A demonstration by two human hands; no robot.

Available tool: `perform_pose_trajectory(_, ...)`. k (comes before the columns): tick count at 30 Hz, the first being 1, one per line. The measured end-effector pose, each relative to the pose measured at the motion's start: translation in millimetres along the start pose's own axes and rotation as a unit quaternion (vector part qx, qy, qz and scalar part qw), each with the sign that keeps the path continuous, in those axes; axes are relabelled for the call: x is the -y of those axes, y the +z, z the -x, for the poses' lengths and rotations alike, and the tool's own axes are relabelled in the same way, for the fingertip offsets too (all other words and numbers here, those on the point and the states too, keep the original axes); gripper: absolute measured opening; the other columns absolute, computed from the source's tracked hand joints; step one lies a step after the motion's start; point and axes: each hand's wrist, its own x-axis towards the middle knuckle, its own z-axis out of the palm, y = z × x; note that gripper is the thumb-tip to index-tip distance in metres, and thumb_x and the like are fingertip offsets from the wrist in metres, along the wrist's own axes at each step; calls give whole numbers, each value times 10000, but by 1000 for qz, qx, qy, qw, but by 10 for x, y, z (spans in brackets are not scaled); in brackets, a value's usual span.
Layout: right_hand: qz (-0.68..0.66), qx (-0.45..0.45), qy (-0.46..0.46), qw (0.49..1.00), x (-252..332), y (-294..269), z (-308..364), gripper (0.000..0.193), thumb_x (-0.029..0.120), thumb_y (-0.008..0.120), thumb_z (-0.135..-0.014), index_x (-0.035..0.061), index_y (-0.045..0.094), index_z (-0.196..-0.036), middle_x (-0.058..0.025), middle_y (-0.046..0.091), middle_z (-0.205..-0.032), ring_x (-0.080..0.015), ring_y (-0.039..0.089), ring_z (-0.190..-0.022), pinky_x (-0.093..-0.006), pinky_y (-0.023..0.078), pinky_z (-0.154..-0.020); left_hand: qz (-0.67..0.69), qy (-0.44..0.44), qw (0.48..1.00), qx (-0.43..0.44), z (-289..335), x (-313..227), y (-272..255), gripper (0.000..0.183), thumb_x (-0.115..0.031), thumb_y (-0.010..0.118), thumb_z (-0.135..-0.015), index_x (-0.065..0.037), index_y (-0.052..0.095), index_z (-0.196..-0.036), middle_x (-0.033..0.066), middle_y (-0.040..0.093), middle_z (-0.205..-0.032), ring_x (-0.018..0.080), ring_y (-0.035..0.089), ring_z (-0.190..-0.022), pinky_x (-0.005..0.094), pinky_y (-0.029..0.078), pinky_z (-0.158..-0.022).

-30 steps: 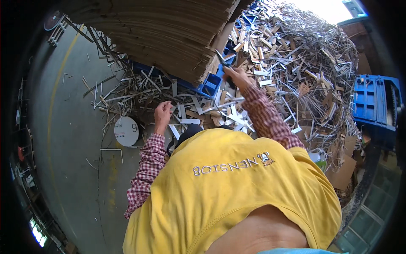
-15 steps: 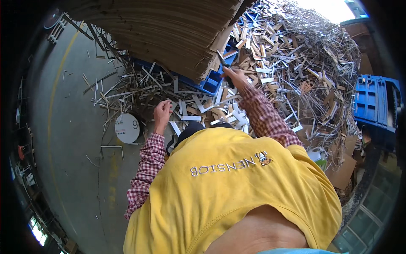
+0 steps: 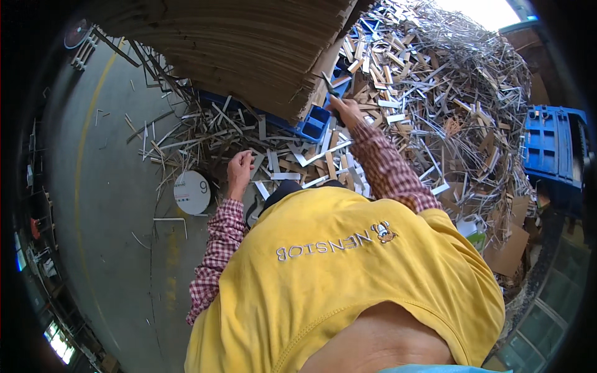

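At the near corner of a tall stack of corrugated cardboard sheets [image 3: 249, 59], my right hand [image 3: 346, 110] is closed round a dark hand tool [image 3: 331, 89]. Its slim pointed tip reaches the stack's edge; the exact kind is too small to make out. The stack rests on a blue plastic pallet [image 3: 315, 124]. My left hand [image 3: 240, 169] hangs over the scrap to the left, its fingers loosely bent and nothing visible in them. Cut cardboard strips [image 3: 292, 166], white and brown, lie below and between both hands.
A large heap of cardboard strips and tangled strapping [image 3: 460, 87] rises on the right, beside a blue bin [image 3: 550, 146]. A round white disc [image 3: 192, 193] stands on the grey floor [image 3: 118, 248] at left. Bent strips stick out beside the stack.
My right hand stays at the stack's corner, and the tool has shifted only slightly. My left hand remains over the scrap with small finger movement. The view has moved a little.
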Motion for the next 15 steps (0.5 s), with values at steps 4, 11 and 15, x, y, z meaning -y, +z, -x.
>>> perform_pose_trajectory(4, -28, -1, 74, 997, -625, -455, 299, 496, 477, 518, -777, -4, 635, -817, -77, 596, -682, -126, 532, -591, -248, 410, -556, 6, -38, 999, -36, 46, 213, -191, 278, -245, 453, -867, -54, 551, -1044, 31, 605, -851, 66, 542, -610, 187, 417, -519)
perform_pose_trajectory(11, -72, 58, 57, 994, -51, 123, -53, 478, 473, 496, -795, 18, 634, -851, -28, 554, -664, -96, 449, -526, -241, 353, -468, 4, -61, 998, -23, 64, 217, -222, 267, -241, 462, -864, -56, 560, -1031, 26, 603, -829, 63, 538, -603, 181, 419, -506)
perform_pose_trajectory(15, -34, -54, 40, 997, -185, 113, -25, 473, 483, 516, -771, 24, 631, -790, -16, 509, -582, -94, 443, -482, -231, 337, -435, 5, -38, 999, -21, 22, 126, -285, 265, -240, 462, -864, -59, 559, -1031, 24, 604, -831, 65, 537, -597, 181, 418, -507)
